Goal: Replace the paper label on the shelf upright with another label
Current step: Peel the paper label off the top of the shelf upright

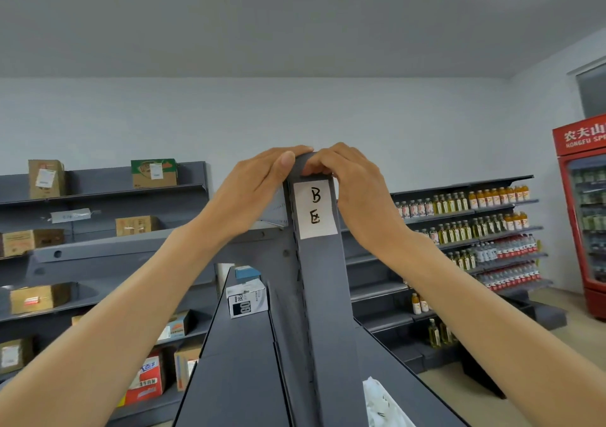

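A white paper label (pixel 315 209) marked "B" with a handwritten character below it sits flat on the front face of the dark grey shelf upright (pixel 324 302), near its top. My left hand (pixel 254 188) wraps the top left of the upright, thumb laid over its top edge. My right hand (pixel 352 182) rests on the top right, fingertips curled down onto the upright just above the label's upper edge. Whether the fingers pinch the paper is hidden. A crumpled white paper or bag (pixel 382 403) lies low beside the upright on the right.
Grey shelf boards (pixel 242 354) run away on the left with a white carton (pixel 247 298) on top. Cardboard boxes (pixel 46 179) fill the far left shelving. Bottled drinks (pixel 469 220) line the right shelves. A red drinks fridge (pixel 587 216) stands at far right.
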Tool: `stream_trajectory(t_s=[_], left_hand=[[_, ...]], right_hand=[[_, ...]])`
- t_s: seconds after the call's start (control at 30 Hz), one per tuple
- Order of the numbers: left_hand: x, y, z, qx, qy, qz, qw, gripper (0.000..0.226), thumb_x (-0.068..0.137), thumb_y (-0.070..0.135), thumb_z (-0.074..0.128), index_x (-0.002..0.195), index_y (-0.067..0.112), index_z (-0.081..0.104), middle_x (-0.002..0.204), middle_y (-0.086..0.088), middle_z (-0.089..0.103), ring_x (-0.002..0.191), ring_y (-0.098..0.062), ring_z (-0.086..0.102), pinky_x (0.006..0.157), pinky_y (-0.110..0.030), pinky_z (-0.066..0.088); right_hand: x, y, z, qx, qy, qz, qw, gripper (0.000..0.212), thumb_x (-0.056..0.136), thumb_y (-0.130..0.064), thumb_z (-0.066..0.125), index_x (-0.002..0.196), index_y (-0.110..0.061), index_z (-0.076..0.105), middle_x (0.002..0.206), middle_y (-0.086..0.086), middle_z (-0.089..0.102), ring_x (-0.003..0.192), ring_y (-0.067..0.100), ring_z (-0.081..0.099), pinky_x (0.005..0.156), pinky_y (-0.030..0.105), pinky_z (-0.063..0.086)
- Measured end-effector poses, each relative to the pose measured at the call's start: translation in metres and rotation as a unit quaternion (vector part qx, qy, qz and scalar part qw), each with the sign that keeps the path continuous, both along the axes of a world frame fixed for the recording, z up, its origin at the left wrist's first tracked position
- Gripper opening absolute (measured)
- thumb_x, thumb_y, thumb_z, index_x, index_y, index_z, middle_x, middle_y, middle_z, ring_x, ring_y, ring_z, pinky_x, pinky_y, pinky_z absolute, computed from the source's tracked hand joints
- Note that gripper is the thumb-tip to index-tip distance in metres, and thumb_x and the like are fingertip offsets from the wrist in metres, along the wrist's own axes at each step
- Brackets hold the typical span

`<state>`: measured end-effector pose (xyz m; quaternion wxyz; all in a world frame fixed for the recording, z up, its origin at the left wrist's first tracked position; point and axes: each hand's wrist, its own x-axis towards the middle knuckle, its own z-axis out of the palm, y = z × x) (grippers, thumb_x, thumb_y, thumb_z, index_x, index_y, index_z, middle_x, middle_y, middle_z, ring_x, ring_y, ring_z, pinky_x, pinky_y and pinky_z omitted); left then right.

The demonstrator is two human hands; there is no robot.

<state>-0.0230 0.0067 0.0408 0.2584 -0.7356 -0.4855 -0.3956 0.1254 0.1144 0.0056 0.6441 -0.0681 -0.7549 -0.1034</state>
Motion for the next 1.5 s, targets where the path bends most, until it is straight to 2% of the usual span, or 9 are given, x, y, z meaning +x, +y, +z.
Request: stream_trajectory(t_s=[0.07, 0.13, 0.23, 0.4, 0.6, 0.7, 1.07, 1.37, 1.5], left_hand=[[0.002, 0.000, -0.001, 0.010, -0.022, -0.008, 1.000, 0.045, 0.108, 0.038, 0.026, 0.137, 0.027, 0.058, 0.124, 0.017, 0.068, 0.115, 0.005, 0.058, 0.103, -0.017, 0.042], [0.002, 0.003, -0.002, 0.025, -0.045, -0.013, 0.999, 0.045, 0.108, 0.038, 0.026, 0.133, 0.030, 0.063, 0.077, 0.031, 0.066, 0.073, 0.014, 0.058, 0.073, -0.007, 0.043], [0.003, 0.007, 0.001, 0.045, -0.070, -0.009, 0.997, 0.044, 0.108, 0.035, 0.027, 0.127, 0.031, 0.067, 0.041, 0.019, 0.045, 0.042, 0.000, 0.042, 0.049, -0.011, 0.032], [0.002, 0.012, 0.000, 0.064, -0.083, -0.001, 0.995, 0.043, 0.109, 0.031, 0.029, 0.124, 0.031, 0.070, 0.043, 0.006, 0.039, 0.044, -0.003, 0.042, 0.051, -0.014, 0.031], [0.000, 0.018, -0.004, 0.089, -0.088, -0.011, 0.992, 0.044, 0.107, 0.035, 0.028, 0.122, 0.033, 0.070, 0.075, 0.002, 0.074, 0.073, -0.012, 0.064, 0.076, -0.039, 0.052], [0.002, 0.021, -0.004, 0.105, -0.095, -0.012, 0.990, 0.043, 0.108, 0.030, 0.030, 0.119, 0.030, 0.072, 0.054, 0.024, 0.061, 0.057, 0.001, 0.054, 0.061, -0.021, 0.040], [-0.001, 0.026, -0.005, 0.132, -0.094, -0.032, 0.986, 0.045, 0.105, 0.035, 0.030, 0.113, 0.028, 0.074, 0.072, -0.005, 0.070, 0.066, -0.019, 0.059, 0.070, -0.044, 0.050], [-0.001, 0.029, -0.006, 0.142, -0.128, -0.027, 0.981, 0.052, 0.102, 0.036, 0.032, 0.069, 0.007, 0.059, 0.049, 0.005, 0.035, 0.050, -0.014, 0.033, 0.057, -0.034, 0.028], [0.001, 0.027, -0.007, 0.132, -0.123, -0.045, 0.983, 0.046, 0.104, 0.034, 0.030, 0.108, 0.027, 0.076, 0.054, 0.014, 0.052, 0.054, -0.008, 0.045, 0.058, -0.026, 0.034]], right_hand=[[0.001, -0.003, 0.001, -0.016, -0.009, 0.005, 1.000, 0.047, 0.079, 0.025, 0.049, 0.103, -0.009, 0.069, 0.103, 0.006, 0.066, 0.098, 0.023, 0.058, 0.080, 0.037, 0.054], [0.001, -0.006, 0.002, -0.027, -0.018, 0.001, 0.999, 0.052, 0.075, 0.028, 0.046, 0.102, -0.009, 0.070, 0.103, 0.006, 0.065, 0.099, 0.023, 0.056, 0.080, 0.036, 0.053], [0.000, -0.009, 0.003, -0.036, -0.023, -0.015, 0.999, 0.056, 0.075, 0.029, 0.049, 0.105, -0.013, 0.070, 0.105, 0.001, 0.065, 0.101, 0.016, 0.053, 0.082, 0.028, 0.049], [0.000, -0.012, 0.003, -0.017, -0.040, -0.062, 0.997, 0.051, 0.079, 0.024, 0.057, 0.106, -0.018, 0.067, 0.106, -0.004, 0.062, 0.100, 0.011, 0.049, 0.076, 0.037, 0.055], [-0.002, -0.014, 0.000, 0.011, -0.035, -0.105, 0.994, 0.045, 0.080, 0.020, 0.063, 0.103, -0.018, 0.066, 0.105, -0.005, 0.062, 0.097, 0.013, 0.052, 0.061, 0.042, 0.058], [-0.003, -0.015, -0.001, 0.009, -0.030, -0.102, 0.994, 0.045, 0.083, 0.018, 0.062, 0.106, -0.021, 0.066, 0.106, -0.007, 0.062, 0.101, 0.010, 0.050, 0.061, 0.042, 0.058], [-0.006, -0.023, 0.001, 0.055, -0.028, -0.160, 0.985, 0.047, 0.080, 0.017, 0.065, 0.110, -0.019, 0.067, 0.106, 0.001, 0.065, 0.098, 0.026, 0.060, 0.053, 0.044, 0.058], [0.001, -0.023, 0.000, 0.023, -0.072, -0.137, 0.988, 0.055, 0.084, 0.013, 0.061, 0.119, -0.029, 0.048, 0.111, -0.008, 0.053, 0.100, 0.012, 0.044, 0.061, 0.032, 0.053], [0.002, -0.023, 0.005, 0.029, -0.080, -0.122, 0.989, 0.025, 0.094, -0.004, 0.066, 0.114, -0.019, 0.062, 0.112, 0.000, 0.057, 0.108, 0.019, 0.052, 0.071, 0.042, 0.059]])
